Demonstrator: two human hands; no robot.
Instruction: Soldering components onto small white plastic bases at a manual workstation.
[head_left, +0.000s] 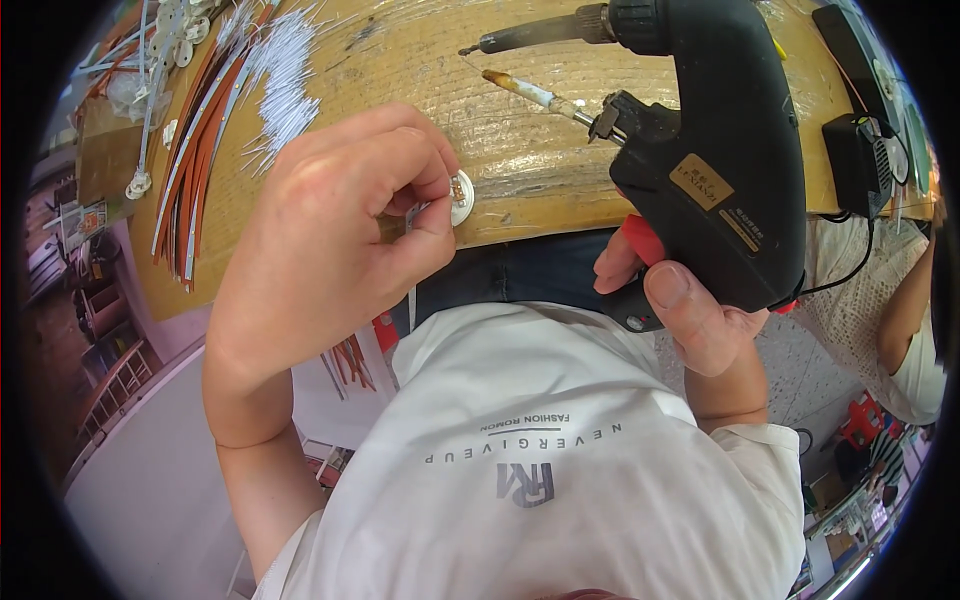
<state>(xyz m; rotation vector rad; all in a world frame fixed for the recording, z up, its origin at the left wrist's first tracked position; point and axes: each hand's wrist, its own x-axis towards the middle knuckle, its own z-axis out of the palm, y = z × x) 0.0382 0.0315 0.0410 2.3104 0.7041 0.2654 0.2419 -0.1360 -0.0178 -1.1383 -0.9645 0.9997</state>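
Note:
My left hand (345, 205) is closed at the table's near edge, its thumb and fingers pinching a small round white part (462, 200) with brass-coloured bits on its face. The fingers hide much of that part. On the right, my right hand (705, 315) grips the handle of a black soldering gun (740, 110), with a finger beside its red trigger (642, 240). The gun's brown-stained soldering tip (515, 86) points left above the table, apart from the white part. Above the tip runs a dark feed nozzle (535, 37) with a thin strand at its end.
Brown and white wires (195, 190) lie at the table's left, beside a pile of thin white wires (287, 80). Round white parts (180, 35) sit at the far left. A black box (858, 165) stands at the right edge, near another person's arm (908, 300). A cable trails from the gun.

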